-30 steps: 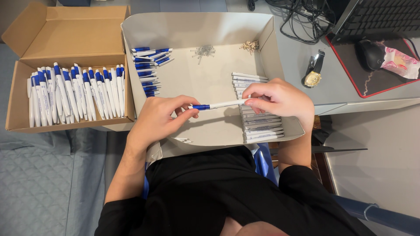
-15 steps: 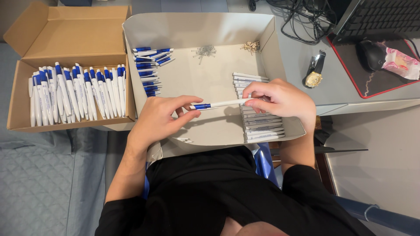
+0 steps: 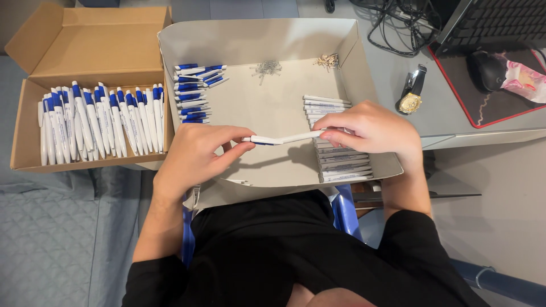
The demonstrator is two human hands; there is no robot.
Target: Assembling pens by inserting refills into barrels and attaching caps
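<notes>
Pushed closer together since the earlier frame, with less of the blue end showing past the left hand (image 3: 190, 156). Both grips clamped on 1 white pen (image 3: 284, 138), left hand at its blue end, right hand (image 3: 369, 129) at the other, held over the grey tray (image 3: 256, 40). Beside the tray, an open brown box (image 3: 85, 40) with finished pens (image 3: 99, 122) in a row.

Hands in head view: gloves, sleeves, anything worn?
Both are bare: no gloves on the left hand or the right hand, and no rings or wristbands visible. Forearms are uncovered; short black sleeves end near the elbows. No markings or tape on the fingers.
</notes>
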